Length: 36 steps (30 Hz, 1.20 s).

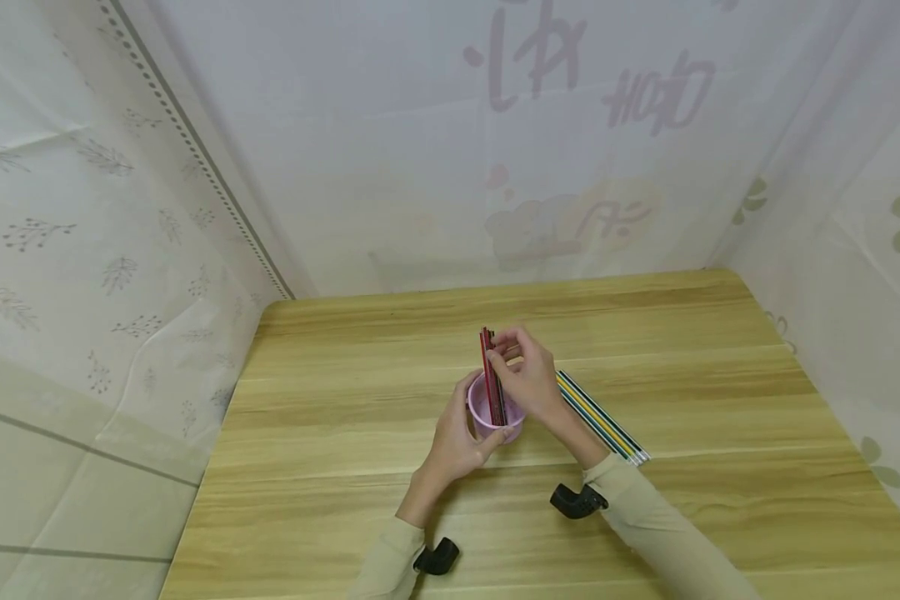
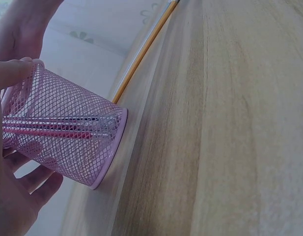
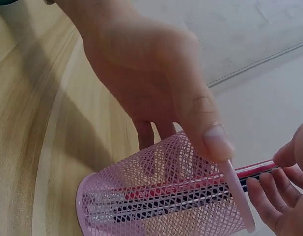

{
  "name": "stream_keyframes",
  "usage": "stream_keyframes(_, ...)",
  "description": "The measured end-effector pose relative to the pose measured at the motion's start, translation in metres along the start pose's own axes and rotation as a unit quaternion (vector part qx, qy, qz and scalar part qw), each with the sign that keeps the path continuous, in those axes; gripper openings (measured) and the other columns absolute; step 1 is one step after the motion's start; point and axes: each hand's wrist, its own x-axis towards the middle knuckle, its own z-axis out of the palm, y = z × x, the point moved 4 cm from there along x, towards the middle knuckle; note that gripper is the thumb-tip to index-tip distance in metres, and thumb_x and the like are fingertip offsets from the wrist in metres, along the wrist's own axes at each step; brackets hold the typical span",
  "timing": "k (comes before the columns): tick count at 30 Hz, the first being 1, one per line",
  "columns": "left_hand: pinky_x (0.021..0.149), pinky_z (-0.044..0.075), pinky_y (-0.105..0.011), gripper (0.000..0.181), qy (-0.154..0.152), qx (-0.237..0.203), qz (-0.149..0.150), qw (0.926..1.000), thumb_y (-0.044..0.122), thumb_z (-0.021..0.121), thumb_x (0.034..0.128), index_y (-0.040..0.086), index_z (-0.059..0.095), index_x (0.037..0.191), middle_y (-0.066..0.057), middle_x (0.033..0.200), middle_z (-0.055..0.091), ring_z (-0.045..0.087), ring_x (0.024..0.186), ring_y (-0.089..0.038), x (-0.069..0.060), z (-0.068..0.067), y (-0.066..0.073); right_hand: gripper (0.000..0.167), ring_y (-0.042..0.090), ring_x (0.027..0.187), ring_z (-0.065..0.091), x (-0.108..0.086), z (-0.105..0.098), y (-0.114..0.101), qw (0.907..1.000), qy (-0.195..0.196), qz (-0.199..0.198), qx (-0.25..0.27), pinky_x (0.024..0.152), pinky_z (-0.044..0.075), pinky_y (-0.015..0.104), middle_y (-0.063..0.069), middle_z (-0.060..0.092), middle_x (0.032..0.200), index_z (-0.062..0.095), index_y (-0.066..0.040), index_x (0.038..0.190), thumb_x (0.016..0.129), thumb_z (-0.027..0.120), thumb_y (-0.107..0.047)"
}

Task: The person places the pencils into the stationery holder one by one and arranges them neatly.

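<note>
A pink mesh pencil cup point(image 1: 506, 437) is upright, with its base on or close to the tabletop. My left hand point(image 1: 453, 442) holds it from the left, thumb over the near rim and fingers round the far side, as the right wrist view shows. Several red and black pencils point(image 1: 487, 367) stand inside the cup, their tops rising above the rim. At those tops, my right hand point(image 1: 527, 375) pinches the bundle between thumb and fingers. Through the mesh in the left wrist view, the lower ends of the pencils point(image 2: 68, 129) show near the base.
Right of the cup, a row of green, yellow and dark pencils point(image 1: 603, 417) lies slantwise on the wooden table point(image 1: 330, 467), partly behind my right forearm. Patterned cloth curtains point(image 1: 390, 167) hang behind the table and along both sides.
</note>
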Motion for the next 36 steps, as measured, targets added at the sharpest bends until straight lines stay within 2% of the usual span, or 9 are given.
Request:
stream_keyframes(9, 0.109, 0.048, -0.049, 0.095, 0.005, -0.004, -0.002, 1.0, 0.026, 0.083, 0.0779, 0.011, 0.031, 0.156, -0.008, 0.151, 0.049, 0.054, 0.132, -0.026, 0.001, 0.0, -0.001, 0.016, 0.026, 0.084, 0.069, 0.001, -0.01, 0.005, 0.9995, 0.023, 0.002, -0.02, 0.068, 0.058, 0.021, 0.014, 0.07, 0.096, 0.064, -0.001, 0.109, 0.093, 0.065, -0.002)
stream_keyframes(21, 0.108, 0.048, -0.049, 0.094, 0.01, -0.012, -0.003, 0.9999, 0.027, 0.084, 0.0779, 0.011, 0.032, 0.154, -0.008, 0.148, 0.052, 0.055, 0.131, -0.025, -0.001, 0.0, 0.001, 0.017, 0.025, 0.087, 0.067, 0.004, -0.04, 0.014, 0.9983, 0.043, 0.018, -0.036, 0.068, 0.054, 0.016, 0.015, 0.07, 0.1, 0.064, 0.0, 0.111, 0.095, 0.065, -0.004)
stream_keyframes(25, 0.109, 0.048, -0.048, 0.094, 0.009, -0.013, -0.008, 0.9998, 0.028, 0.085, 0.0781, 0.014, 0.032, 0.155, -0.007, 0.148, 0.052, 0.055, 0.131, -0.024, 0.0, 0.0, 0.001, 0.017, 0.025, 0.087, 0.066, 0.004, -0.05, 0.02, 0.9974, 0.049, 0.027, -0.046, 0.068, 0.053, 0.015, 0.015, 0.07, 0.099, 0.064, 0.0, 0.111, 0.095, 0.064, -0.005)
stream_keyframes(30, 0.108, 0.048, -0.049, 0.094, 0.016, -0.008, 0.0, 0.9998, 0.028, 0.085, 0.0771, 0.015, 0.033, 0.154, -0.007, 0.147, 0.053, 0.055, 0.131, -0.025, -0.001, 0.0, 0.001, 0.017, 0.024, 0.087, 0.066, 0.003, -0.06, 0.031, 0.996, 0.056, 0.033, -0.061, 0.068, 0.052, 0.014, 0.015, 0.069, 0.099, 0.064, -0.001, 0.112, 0.095, 0.064, -0.005)
stream_keyframes(36, 0.108, 0.049, -0.05, 0.095, 0.02, -0.013, 0.003, 0.9997, 0.028, 0.086, 0.0765, 0.009, 0.034, 0.154, -0.009, 0.146, 0.054, 0.056, 0.129, -0.027, 0.0, 0.0, 0.0, 0.017, 0.022, 0.085, 0.065, 0.001, -0.069, 0.048, 0.9952, 0.063, 0.038, -0.065, 0.067, 0.052, 0.013, 0.015, 0.069, 0.097, 0.064, -0.001, 0.111, 0.095, 0.065, -0.006)
